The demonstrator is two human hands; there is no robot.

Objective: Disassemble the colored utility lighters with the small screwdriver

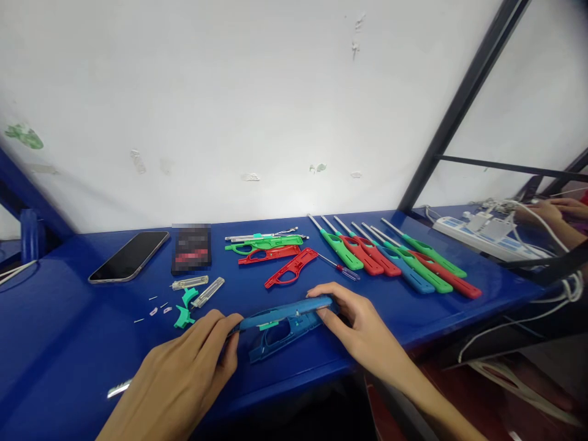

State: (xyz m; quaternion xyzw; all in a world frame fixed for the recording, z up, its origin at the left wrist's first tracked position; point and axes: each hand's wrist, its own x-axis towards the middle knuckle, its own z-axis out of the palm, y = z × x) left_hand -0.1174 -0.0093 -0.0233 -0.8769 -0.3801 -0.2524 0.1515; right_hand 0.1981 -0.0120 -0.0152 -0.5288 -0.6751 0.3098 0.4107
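My left hand (186,361) pinches the left end of a blue lighter shell (289,311), which is tilted on edge. The shell's right end is between the thumb and fingers of my right hand (346,312). Just below and partly behind it, another blue shell half (271,348) lies on the table, its trigger opening showing. A small green piece (269,326) shows at the lower edge of the held shell. Turquoise triggers (184,316), clear fuel tanks (208,293) and tiny screws and parts (154,311) lie beyond my left hand.
Several finished-looking lighters (399,263) lie at the right, near a screwdriver (348,272). Green (275,244) and red (291,268) shell halves lie mid-table. A phone (131,257) and dark packet (192,248) are left. A power strip (487,239) and another person's hand (537,214) are far right.
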